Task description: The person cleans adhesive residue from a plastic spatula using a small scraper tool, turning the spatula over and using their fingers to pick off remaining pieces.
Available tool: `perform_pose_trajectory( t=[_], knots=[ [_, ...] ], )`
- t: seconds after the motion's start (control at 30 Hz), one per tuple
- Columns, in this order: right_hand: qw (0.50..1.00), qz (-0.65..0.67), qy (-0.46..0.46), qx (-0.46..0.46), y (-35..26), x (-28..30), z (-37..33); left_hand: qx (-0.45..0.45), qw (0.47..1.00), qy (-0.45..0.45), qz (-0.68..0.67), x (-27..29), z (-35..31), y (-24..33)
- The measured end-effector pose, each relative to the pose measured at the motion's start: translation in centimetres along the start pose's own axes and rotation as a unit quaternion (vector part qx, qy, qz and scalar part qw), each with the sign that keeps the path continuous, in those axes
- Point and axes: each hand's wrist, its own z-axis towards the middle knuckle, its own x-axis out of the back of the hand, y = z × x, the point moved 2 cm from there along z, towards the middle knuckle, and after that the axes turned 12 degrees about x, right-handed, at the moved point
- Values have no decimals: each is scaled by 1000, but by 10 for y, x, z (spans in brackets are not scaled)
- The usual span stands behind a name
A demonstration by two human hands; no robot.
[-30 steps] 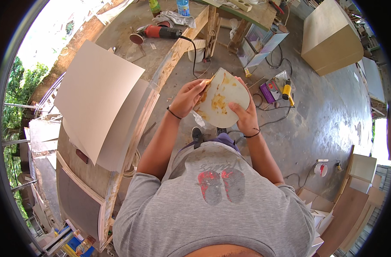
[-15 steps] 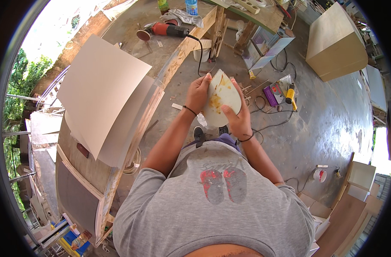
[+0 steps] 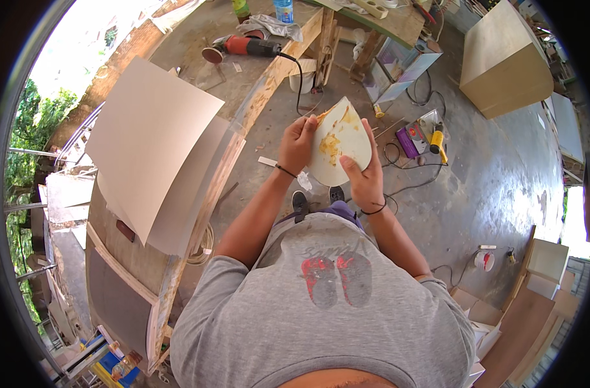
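A pale, teardrop-shaped panel (image 3: pixel 352 139) with yellow-brown smears on its face is held up in front of my body, its pointed end away from me. My left hand (image 3: pixel 298 142) pinches its left edge, thumb on top and fingers curled. On the right side, my right hand (image 3: pixel 367 180) grips the panel with the thumb across its face and the fingers along the far edge, partly hidden behind it. Below the panel, a scrap of white paper (image 3: pixel 304 181) shows near my left wrist.
To the left, large pale sheets (image 3: pixel 156 142) lie on a wooden workbench (image 3: pixel 207 200). A red and black angle grinder (image 3: pixel 246 46) rests farther up the bench. On the floor are a purple box (image 3: pixel 411 139), a yellow-handled tool (image 3: pixel 438 137) and cables. A wooden cabinet (image 3: pixel 502 64) stands far right.
The panel has turned so that its face shows wider, and its tip has shifted to the right. My right hand has moved slightly right with it; the left grip stays nearly in place.
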Motion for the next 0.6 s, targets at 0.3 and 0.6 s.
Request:
perform_pose_trajectory(
  t=[0.3,0.6],
  knots=[
    [977,182,72,-83,-3,15,15,127,965,-116,-197,11,-22,27],
    [996,80,23,-8,1,-5,7,25,1000,-11,12,13,2,6]
  ],
)
